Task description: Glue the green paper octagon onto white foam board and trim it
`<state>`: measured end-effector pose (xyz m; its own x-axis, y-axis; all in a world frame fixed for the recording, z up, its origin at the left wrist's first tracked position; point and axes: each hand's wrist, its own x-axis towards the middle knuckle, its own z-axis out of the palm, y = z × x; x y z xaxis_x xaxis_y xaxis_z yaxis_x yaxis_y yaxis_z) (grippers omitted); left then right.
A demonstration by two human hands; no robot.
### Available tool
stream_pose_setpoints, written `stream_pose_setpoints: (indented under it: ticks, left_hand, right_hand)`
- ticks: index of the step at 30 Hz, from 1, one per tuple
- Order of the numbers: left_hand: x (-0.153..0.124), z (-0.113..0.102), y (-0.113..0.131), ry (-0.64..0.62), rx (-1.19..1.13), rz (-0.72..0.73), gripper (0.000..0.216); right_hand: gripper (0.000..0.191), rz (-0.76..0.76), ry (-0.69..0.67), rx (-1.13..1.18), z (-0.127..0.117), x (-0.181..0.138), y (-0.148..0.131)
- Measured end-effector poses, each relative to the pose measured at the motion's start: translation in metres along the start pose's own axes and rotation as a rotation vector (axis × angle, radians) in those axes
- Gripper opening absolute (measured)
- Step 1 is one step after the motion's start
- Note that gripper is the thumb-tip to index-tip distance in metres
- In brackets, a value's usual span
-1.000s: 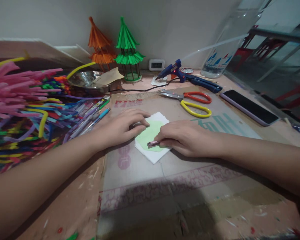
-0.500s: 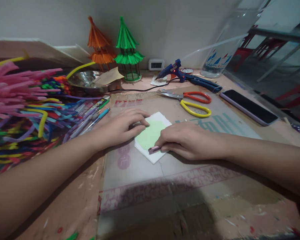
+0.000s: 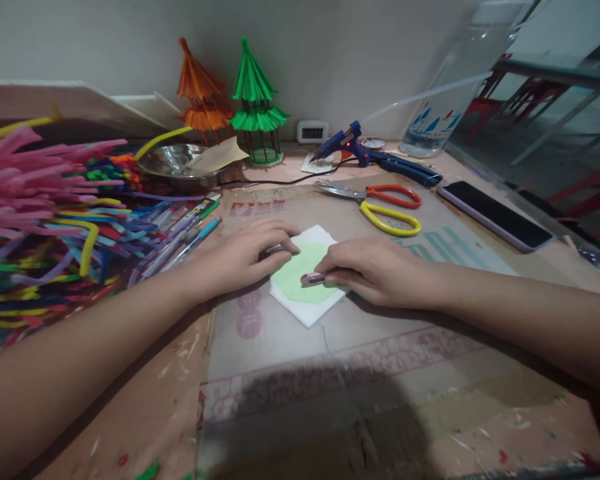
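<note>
A white square sheet [image 3: 307, 308] lies on the cardboard mat [image 3: 280, 353] with a pale green hexagon-like piece [image 3: 300, 277] on top of it. My left hand [image 3: 240, 257] rests flat on the left side of the green piece, fingers stretched over it. My right hand [image 3: 375, 270] is closed around a small pink pen-like tool [image 3: 313, 279], whose tip lies on the green piece near its right edge.
Yellow and orange scissors [image 3: 380, 203], a blue glue gun [image 3: 365, 150] and a phone [image 3: 495, 215] lie behind the hands. A heap of coloured pipe cleaners [image 3: 45, 213], pens [image 3: 185, 230] and a metal bowl [image 3: 180, 165] sit left. Orange pagoda model [image 3: 200, 93] and green pagoda model [image 3: 256, 100] stand at the wall.
My right hand with the pink tool slid down along the green piece's right edge, then came back up toward its middle. The left hand stayed put.
</note>
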<state>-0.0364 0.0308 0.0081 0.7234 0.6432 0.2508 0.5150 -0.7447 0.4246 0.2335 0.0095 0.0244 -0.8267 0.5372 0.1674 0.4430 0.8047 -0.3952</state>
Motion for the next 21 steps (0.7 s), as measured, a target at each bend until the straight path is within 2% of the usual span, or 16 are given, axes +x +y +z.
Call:
stream_pose_setpoints:
  ticks: [15,17,21]
  left_hand:
    - [-0.0006,-0.0003,-0.0002,-0.002,-0.015,-0.011,0.025]
    - [-0.0004,-0.0004,0.0,0.001,-0.016,-0.007,0.024]
    - [0.0005,-0.0009,0.0009,-0.002,-0.02,0.006,0.024]
  right_hand:
    - [0.02,-0.111,-0.052,0.14,-0.0042,-0.0051,-0.0046]
    - [0.02,-0.127,-0.005,0.174,-0.0035,-0.0054,-0.0058]
    - [0.022,-0.054,0.244,0.105,-0.0012,0.0009,-0.0003]
